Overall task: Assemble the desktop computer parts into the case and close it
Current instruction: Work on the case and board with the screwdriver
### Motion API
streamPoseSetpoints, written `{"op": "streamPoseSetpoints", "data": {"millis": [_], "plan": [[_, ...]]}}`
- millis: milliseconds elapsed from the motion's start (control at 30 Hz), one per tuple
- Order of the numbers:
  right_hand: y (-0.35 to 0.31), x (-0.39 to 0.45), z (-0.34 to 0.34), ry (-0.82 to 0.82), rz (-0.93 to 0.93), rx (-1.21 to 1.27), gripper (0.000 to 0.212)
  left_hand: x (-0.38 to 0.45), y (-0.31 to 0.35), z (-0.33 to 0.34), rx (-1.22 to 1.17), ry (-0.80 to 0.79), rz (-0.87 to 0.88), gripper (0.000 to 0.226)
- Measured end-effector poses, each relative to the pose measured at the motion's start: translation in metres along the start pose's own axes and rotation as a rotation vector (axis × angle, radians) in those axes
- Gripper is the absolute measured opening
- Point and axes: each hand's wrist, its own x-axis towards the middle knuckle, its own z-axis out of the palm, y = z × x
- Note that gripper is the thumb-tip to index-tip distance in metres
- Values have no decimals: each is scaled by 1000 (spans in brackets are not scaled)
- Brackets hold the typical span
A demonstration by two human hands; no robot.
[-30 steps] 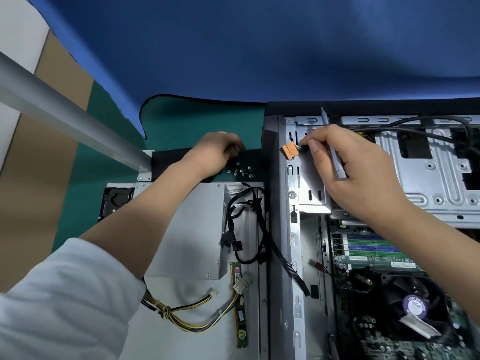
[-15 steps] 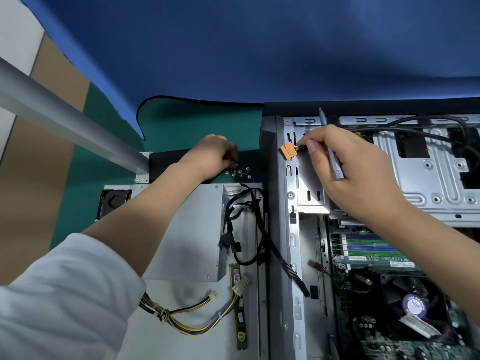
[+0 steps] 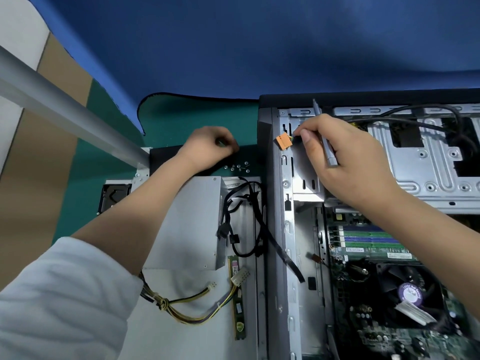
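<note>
The open computer case lies on its side at the right, with the motherboard and CPU fan inside. My right hand is at the case's upper front corner. It holds a grey screwdriver along the palm, and its thumb and fingertips pinch the wires of an orange connector. My left hand hovers over the green mat just above and left of several loose screws, its fingers curled with the tips together. Nothing shows between those tips.
A silver power supply with black and yellow cables lies left of the case on a light panel. A green RAM stick lies beside it, and a hard drive sits further left. A metal rail crosses the upper left.
My left hand has drawn slightly up and away from the screws, fingers still curled. My right hand stays at the orange connector with the screwdriver.
</note>
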Motion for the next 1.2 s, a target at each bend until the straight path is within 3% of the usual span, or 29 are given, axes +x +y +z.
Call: {"op": "streamPoseSetpoints", "data": {"millis": [200, 367, 533, 633, 800, 1067, 1200], "plan": [[-2, -2, -7, -46, 117, 190, 22, -42, 31, -5, -514, 304, -77, 5], [-9, -22, -27, -53, 188, 583, 26, -87, 58, 6, -951, 314, -57, 11], [-12, -67, -59, -56, 212, 801, 24, -135, 86, 25, -1038, 376, 1, 9], [-9, -93, -76, -61, 307, 990, 9, -159, 107, 33, -1067, 407, 41, 9], [-2, -141, -93, -23, 439, 1198, 13, -190, 153, 70, -1269, 198, 22, 4], [24, -201, -108, 47, 566, 1223, 25, -220, 190, 145, -1202, -28, -124, 19], [29, -209, -113, 56, 547, 1232, 20, -223, 190, 157, -1120, -53, -142, 15]]}}
